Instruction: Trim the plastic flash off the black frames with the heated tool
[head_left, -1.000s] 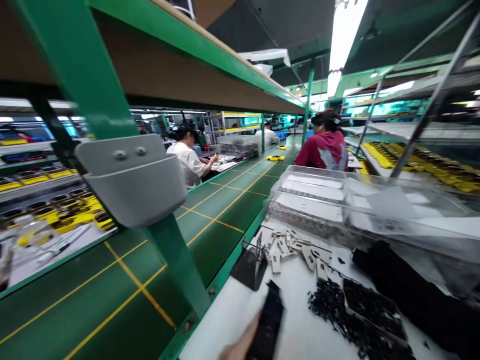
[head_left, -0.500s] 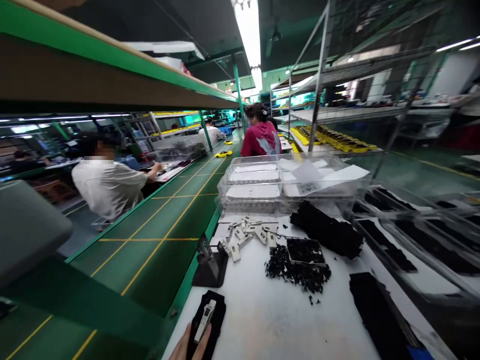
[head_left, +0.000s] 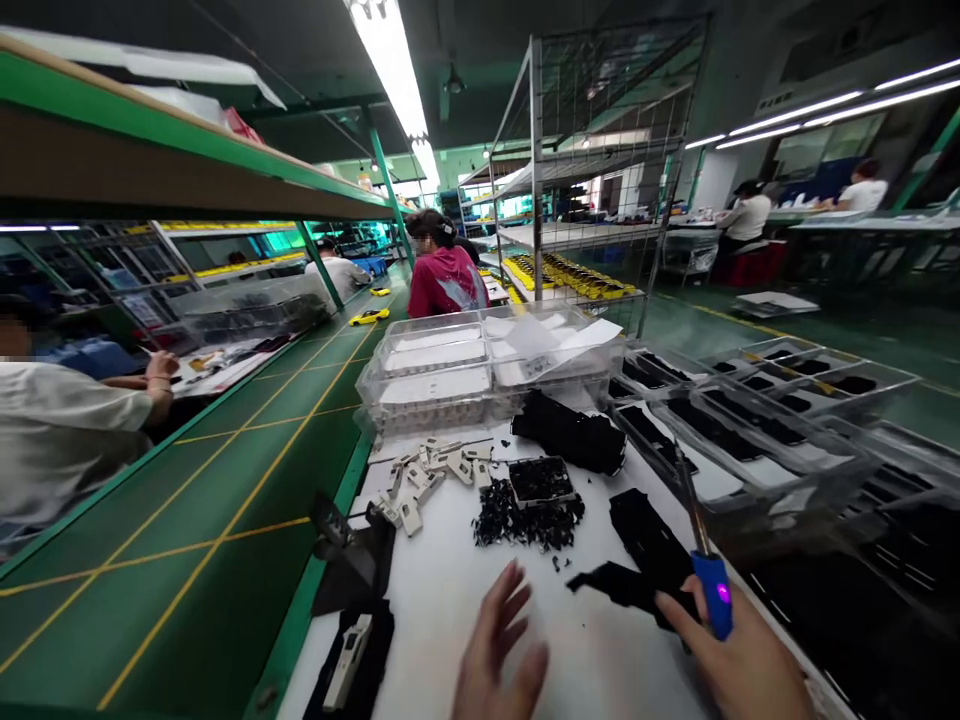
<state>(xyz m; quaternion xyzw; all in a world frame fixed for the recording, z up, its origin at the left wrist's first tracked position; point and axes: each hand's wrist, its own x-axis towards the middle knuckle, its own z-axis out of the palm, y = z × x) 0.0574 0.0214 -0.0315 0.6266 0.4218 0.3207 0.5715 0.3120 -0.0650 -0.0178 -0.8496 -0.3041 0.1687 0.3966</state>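
Note:
My left hand [head_left: 499, 650] is over the white worktop [head_left: 577, 650], fingers apart and holding nothing. In my right hand [head_left: 739, 650] is a blue-handled tool [head_left: 711, 590] with a thin metal rod pointing up; its thumb and fingers also touch a flat black piece [head_left: 619, 583]. A stack of black pieces [head_left: 649, 530] lies just beyond. Small black bits [head_left: 517, 520] are heaped around a small box [head_left: 540, 482]. At the lower left, a light grey part [head_left: 349, 662] rests on a black piece [head_left: 379, 640]. More grey parts [head_left: 431, 475] lie loosely behind.
Clear plastic trays [head_left: 427, 370] stand at the back of the worktop, and others with black pieces [head_left: 720, 430] are on the right. A dark stand [head_left: 349, 560] is at the left edge, beside a green conveyor [head_left: 247, 480]. Several people sit farther off.
The view has swung right. My left hand has left the grey part on the black piece. My right hand has come into view with the blue-handled tool and a black piece.

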